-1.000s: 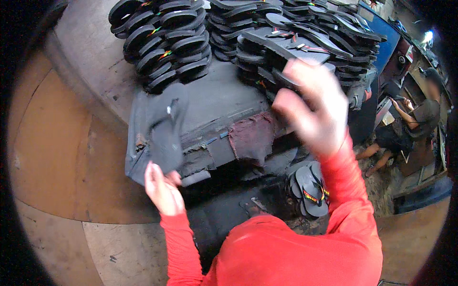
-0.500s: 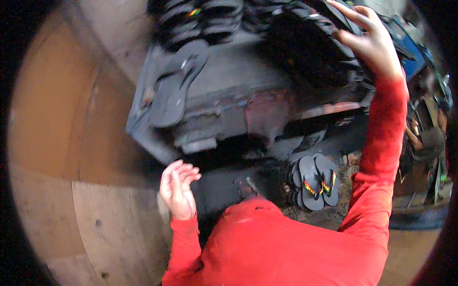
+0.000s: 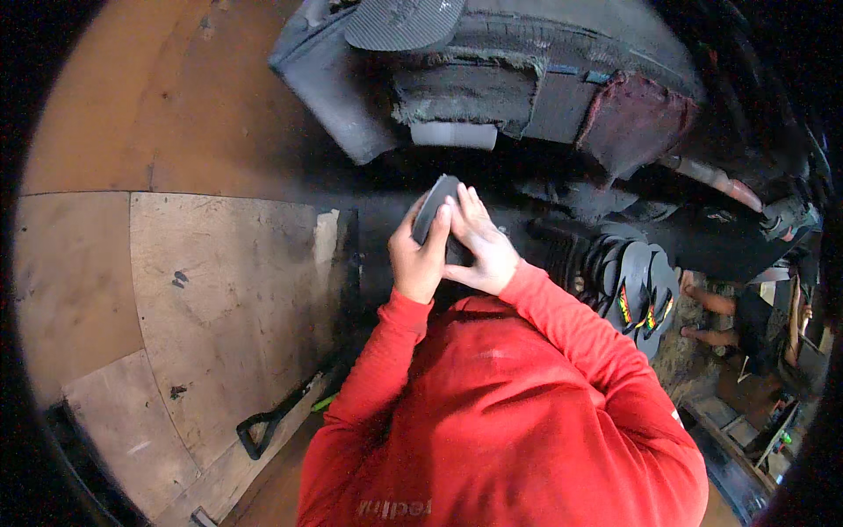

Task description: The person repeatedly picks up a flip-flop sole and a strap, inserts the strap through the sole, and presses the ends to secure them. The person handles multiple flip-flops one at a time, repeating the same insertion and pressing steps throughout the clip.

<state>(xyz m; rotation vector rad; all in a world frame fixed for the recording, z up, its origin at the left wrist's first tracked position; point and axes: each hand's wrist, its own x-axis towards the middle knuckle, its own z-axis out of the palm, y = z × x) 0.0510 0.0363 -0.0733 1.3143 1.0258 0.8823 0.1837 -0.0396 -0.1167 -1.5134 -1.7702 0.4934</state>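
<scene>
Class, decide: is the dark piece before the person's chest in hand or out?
In hand: the dark piece sits between the left hand and right hand, touching both.

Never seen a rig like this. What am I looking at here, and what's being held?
There is no machine, just a person working bare-handed, seen by the left of two fisheye cameras worn on the head. The left hand and right hand hold a dark flat piece between them; its full shape is hidden. At the top, a worn workbench bears a grey sole, cut off by the picture's edge; a dark red cloth hangs along its front. To the right are stacked flip-flops with colourful straps.
</scene>
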